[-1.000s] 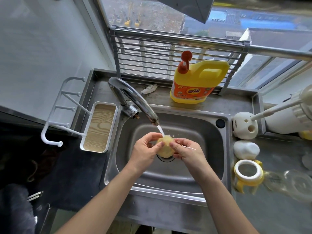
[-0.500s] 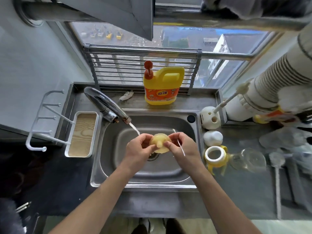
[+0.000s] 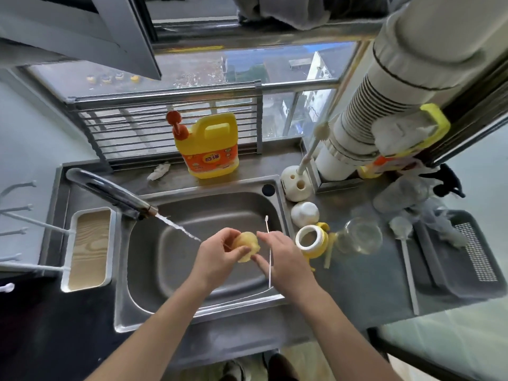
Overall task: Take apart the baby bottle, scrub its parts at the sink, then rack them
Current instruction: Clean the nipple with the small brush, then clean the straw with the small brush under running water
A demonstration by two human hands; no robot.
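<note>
The steel sink (image 3: 143, 270) holds no dishes, only a thin stream of water (image 3: 178, 229) running from the faucet (image 3: 110, 192) into the basin. On the desk (image 3: 357, 281) to the right lies one clear glass bottle body (image 3: 360, 236) on its side, with nothing visible in it, just beside one white-and-yellow collar ring (image 3: 312, 240) with handles. One white cap (image 3: 304, 213) sits behind the ring. At the back stands one yellow detergent jug (image 3: 209, 148) with an orange pump.

Over the basin, the left hand (image 3: 220, 257) has its grip closed around the yellowish nipple (image 3: 247, 245), thumb and fingers curled on it. The right hand (image 3: 286, 259) pinches one thin white brush (image 3: 269, 254), its other fingers loosely spread toward the nipple; whether they touch it I cannot tell. One long-handled bottle brush (image 3: 405, 251) lies on the desk farther right.
</note>
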